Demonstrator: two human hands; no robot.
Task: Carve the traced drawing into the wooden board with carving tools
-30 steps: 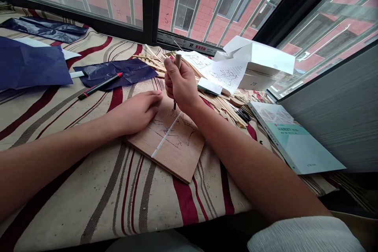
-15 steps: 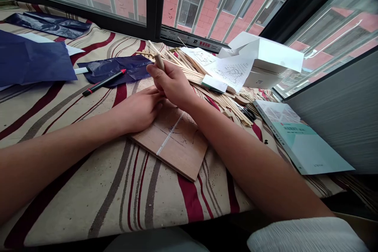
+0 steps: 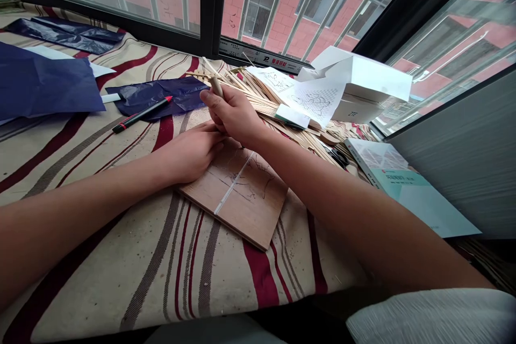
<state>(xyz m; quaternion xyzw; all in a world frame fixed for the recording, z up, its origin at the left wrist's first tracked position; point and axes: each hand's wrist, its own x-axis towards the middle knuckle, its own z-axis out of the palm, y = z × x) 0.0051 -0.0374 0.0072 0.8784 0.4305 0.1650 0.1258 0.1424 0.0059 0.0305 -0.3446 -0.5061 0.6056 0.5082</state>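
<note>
A flat wooden board (image 3: 258,215) with dark line drawings and a pale strip across it lies at an angle on the striped cloth. My right hand (image 3: 236,115) is closed round a carving tool (image 3: 216,86), its round wooden handle poking up past the thumb. The tool's working end is hidden below the fist, over the far part of the board. My left hand (image 3: 197,151) lies on the board's left side with its fingers stretched out. Its fingertips meet the underside of my right hand and are partly covered.
Thin wooden strips (image 3: 258,99) and printed drawings (image 3: 312,99) lie behind my hands, beside a white box (image 3: 374,78). A black marker (image 3: 143,114) rests by dark blue sheets (image 3: 165,91) at left. Scissors (image 3: 338,157) and a book (image 3: 411,188) are at right, near the window.
My right forearm and elbow have swung slightly outward to the right, and the fist has shifted a little. The left hand stays on the board.
</note>
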